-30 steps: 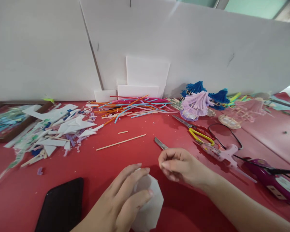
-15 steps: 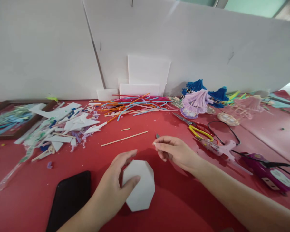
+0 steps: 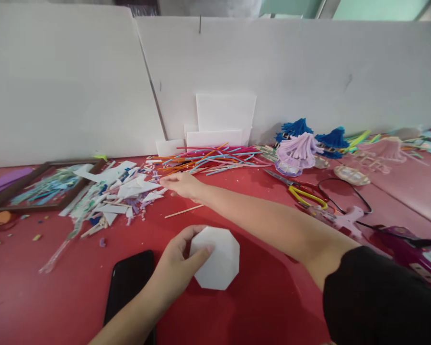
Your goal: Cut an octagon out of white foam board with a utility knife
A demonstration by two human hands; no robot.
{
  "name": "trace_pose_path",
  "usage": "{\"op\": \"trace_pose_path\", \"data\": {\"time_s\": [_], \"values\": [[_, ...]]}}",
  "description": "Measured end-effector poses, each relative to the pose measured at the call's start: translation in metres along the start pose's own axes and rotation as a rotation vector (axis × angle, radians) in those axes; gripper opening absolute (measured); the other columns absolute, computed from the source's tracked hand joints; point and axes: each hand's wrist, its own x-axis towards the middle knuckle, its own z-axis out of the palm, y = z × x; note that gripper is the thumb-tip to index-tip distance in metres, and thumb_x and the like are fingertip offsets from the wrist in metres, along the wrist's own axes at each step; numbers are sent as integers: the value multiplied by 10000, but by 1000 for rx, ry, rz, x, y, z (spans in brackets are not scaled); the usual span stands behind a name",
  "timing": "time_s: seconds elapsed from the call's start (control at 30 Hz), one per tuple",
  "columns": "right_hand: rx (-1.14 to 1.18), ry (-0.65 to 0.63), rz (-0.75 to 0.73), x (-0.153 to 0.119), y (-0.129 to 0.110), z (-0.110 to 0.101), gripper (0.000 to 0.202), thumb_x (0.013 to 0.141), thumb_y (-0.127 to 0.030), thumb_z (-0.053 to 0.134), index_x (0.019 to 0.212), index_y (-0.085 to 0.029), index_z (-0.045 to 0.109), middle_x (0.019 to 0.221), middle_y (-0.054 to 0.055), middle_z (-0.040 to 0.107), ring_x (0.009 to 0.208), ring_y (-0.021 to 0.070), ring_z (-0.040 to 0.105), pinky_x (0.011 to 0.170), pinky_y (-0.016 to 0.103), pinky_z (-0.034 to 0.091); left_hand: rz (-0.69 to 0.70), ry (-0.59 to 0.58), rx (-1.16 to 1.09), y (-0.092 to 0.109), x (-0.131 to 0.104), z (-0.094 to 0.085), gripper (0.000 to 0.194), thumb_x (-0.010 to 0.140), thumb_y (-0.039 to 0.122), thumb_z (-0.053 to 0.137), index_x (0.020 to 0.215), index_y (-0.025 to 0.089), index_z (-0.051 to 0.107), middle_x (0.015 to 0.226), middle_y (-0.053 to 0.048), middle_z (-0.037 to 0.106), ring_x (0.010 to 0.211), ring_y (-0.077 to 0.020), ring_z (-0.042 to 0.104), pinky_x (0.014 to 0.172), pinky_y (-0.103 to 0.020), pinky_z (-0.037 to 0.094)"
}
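A white octagonal piece of board [image 3: 217, 261] is in my left hand [image 3: 187, 258], thumb across its top face and fingers round its far left edge. My right hand [image 3: 183, 186] reaches across to the right edge of a heap of white board scraps [image 3: 129, 187]. Its fingertips are drawn together; whatever they hold, if anything, is too small to make out. Below that forearm lies a thin wooden stick [image 3: 183, 211], partly covered by it. A black phone [image 3: 129, 282] rests under and beside my left forearm.
Pipe cleaners [image 3: 215, 158] lie along the back below white boards [image 3: 226, 112]. To the right are yellow-and-red handled scissors [image 3: 307, 196], a glue gun [image 3: 348, 220], a purple device [image 3: 416, 254] with cables, and lilac and blue fuzzy models [image 3: 298, 151]. A brown frame [image 3: 32, 208] stands left.
My right hand has swung left and away from me, from beside the octagon to the scrap heap. My left hand has closed onto the octagon. The view has shifted slightly.
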Motion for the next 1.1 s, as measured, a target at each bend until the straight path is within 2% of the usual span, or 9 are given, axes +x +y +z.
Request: {"op": "trace_pose_path", "data": {"time_s": [0.1,0.23,0.33,0.47,0.53,0.63,0.8,0.93,1.1], "values": [[-28,-12,-32,-19,-1,-11,171,971,-258,533,968,-146,661,1014,74,712,823,164,684,686,294,573,-3,31,-89,-2,3,-1,435,762,428,709,1106,205,563,912,-30,700,738,-184,653,683,-307,516],[-164,40,-73,-76,1,-51,177,948,-207,503,940,-157,672,983,84,729,837,166,692,711,292,565,-2,74,-167,-8,8,-4,425,765,405,709,1089,206,519,879,-8,672,746,-164,637,725,-305,505],[-359,191,-135,-126,10,-85,124,862,-212,604,953,-174,679,1027,81,699,980,212,640,906,379,488,-16,91,-179,-11,10,-6,406,736,391,742,1011,208,506,894,-2,652,769,-166,629,724,-309,504],[-611,401,-130,-180,34,-115,334,799,-289,671,1101,-151,635,1204,159,592,1181,347,506,1037,551,316,-29,91,-153,-11,10,-5,445,724,394,768,1020,210,492,966,-16,646,808,-175,624,704,-305,503],[-897,390,-32,-197,48,-122,472,782,-354,690,1197,-153,587,1232,170,585,1181,370,520,983,539,384,-34,80,-136,-8,9,-4,477,722,396,774,1065,211,500,1035,-34,648,826,-180,625,700,-303,505],[-1031,269,26,-211,63,-124,420,822,-300,640,1214,-162,579,1164,142,621,1074,311,603,915,455,455,-50,62,-125,-5,8,-2,486,751,390,754,1146,231,520,1118,-41,643,858,-180,630,720,-296,511],[-970,184,-99,-214,65,-119,328,784,-153,583,1105,-188,641,944,58,668,829,203,638,755,324,489,-48,90,-188,-2,7,-3,497,762,363,754,1203,274,540,1104,-10,647,864,-161,630,734,-266,512],[-840,176,-131,-213,64,-112,346,763,-159,583,1101,-189,652,918,49,689,771,181,639,702,298,488,0,119,-161,-2,8,-4,368,757,357,763,1045,259,557,997,22,631,812,-143,607,661,-247,513],[-493,293,11,-213,67,-109,302,809,-289,557,1081,-194,649,941,65,722,813,205,682,712,308,521,-20,169,-158,-4,8,-4,378,725,392,787,949,234,526,916,31,603,771,-150,601,633,-270,522]]}}
